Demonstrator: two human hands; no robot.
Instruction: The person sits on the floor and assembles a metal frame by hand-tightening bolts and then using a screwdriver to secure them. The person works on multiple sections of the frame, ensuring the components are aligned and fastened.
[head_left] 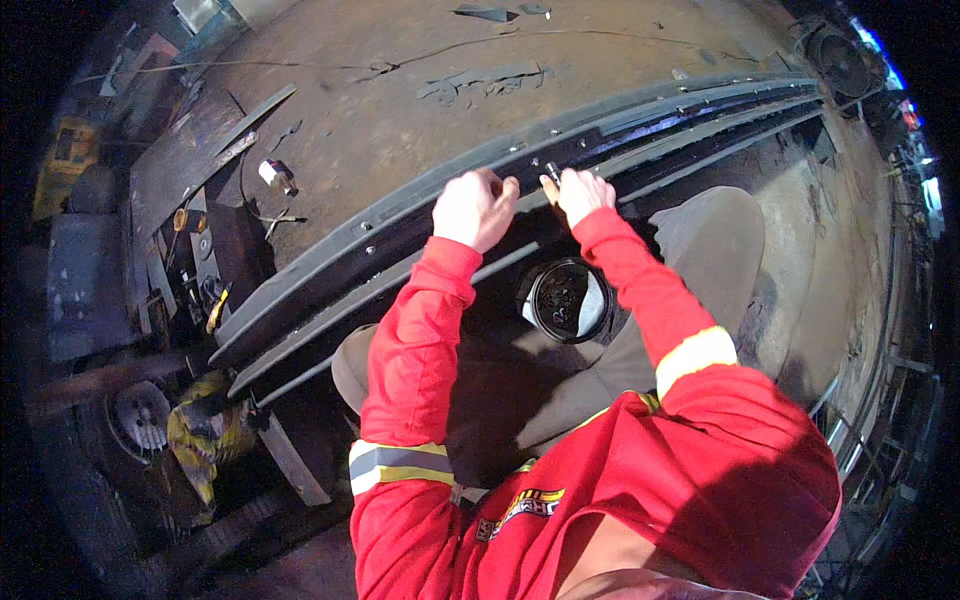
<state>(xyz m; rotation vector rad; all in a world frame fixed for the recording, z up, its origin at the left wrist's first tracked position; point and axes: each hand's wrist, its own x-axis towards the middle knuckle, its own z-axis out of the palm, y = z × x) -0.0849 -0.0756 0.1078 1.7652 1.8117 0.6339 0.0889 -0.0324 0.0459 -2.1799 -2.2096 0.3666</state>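
While both hands rest on the metal rail (420,215) | left hand (475,207) fisted, grip contents unclear | right hand (583,192) pinching small bolt (551,172)

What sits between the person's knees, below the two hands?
In the head view, a round dark tub of small parts sits between the knees, below the left hand and right hand.

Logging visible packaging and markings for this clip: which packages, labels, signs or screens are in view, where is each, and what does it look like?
Round container: between the person's knees below the hands, black inside with a pale rim, no label legible.
Chest badge: on the red jacket's front, a small yellow and dark patch.
Small white box-like thing: on the dirt floor left of the long metal frame, too small to tell.
No signs or screens visible.
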